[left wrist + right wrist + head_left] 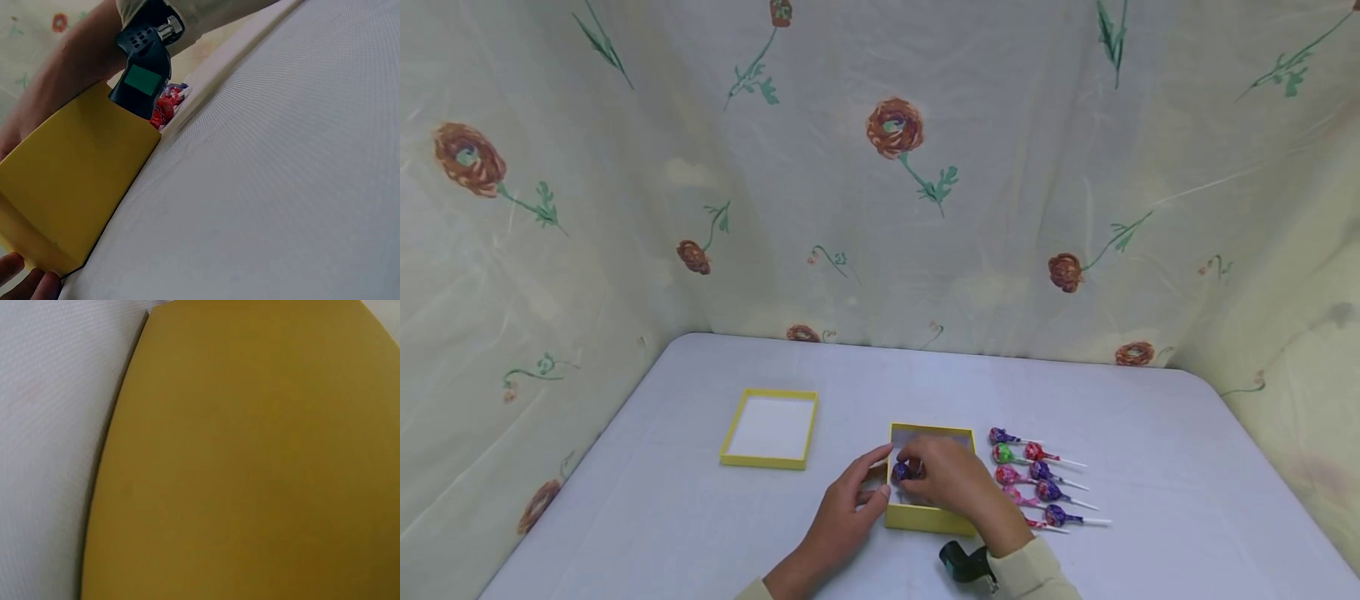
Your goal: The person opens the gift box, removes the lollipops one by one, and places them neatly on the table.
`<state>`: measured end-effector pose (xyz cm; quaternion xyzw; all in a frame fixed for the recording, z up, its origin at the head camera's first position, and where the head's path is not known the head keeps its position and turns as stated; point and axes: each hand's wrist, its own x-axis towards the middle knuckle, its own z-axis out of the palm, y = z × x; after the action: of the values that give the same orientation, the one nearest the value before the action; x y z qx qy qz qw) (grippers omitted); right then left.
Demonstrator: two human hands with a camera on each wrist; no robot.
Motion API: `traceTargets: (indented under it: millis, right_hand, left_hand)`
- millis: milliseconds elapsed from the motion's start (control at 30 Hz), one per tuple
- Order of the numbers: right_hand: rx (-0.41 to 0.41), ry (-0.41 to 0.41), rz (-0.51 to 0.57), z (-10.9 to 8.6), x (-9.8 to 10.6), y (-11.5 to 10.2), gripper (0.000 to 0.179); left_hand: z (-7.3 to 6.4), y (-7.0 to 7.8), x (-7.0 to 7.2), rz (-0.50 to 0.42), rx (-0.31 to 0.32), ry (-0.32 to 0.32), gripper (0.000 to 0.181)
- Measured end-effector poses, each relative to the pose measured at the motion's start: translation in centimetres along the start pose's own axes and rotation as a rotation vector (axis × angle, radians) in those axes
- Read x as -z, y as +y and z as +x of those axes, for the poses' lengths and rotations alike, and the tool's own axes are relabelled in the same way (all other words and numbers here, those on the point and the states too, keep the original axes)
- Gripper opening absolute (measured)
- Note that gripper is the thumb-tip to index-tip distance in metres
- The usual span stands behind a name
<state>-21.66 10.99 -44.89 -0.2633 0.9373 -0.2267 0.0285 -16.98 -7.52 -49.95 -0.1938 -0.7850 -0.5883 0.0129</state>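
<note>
My right hand (951,475) reaches into a yellow box (930,520) and pinches a purple-wrapped lollipop (900,472) close to the box's left wall; its stick is mostly hidden by the fingers. At that same wall rests my left hand (847,510), thumb and forefinger spread along it. The left wrist view has left fingertips (47,287) right at the corner of the box (81,169). Yellow cardboard fills most of the right wrist view, a side of the box (250,456), with neither hand showing there.
Several wrapped lollipops (1045,472), purple, red, green and pink, lie in two columns right of the box, sticks pointing right. A yellow-rimmed lid (767,462) with a white inside lies to the left. A black wrist device (964,563) sits by the right sleeve. Floral cloth (985,275) hangs behind the white table (647,517).
</note>
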Motion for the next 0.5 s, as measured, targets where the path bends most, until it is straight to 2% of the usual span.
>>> traceTargets:
  millis: [500]
  right_hand:
    - [-0.036,-0.029,-0.062,-0.03,0.06,-0.29,0.023]
  left_hand:
    - [-0.02,0.09,0.07,-0.005,-0.005,-0.002,0.051]
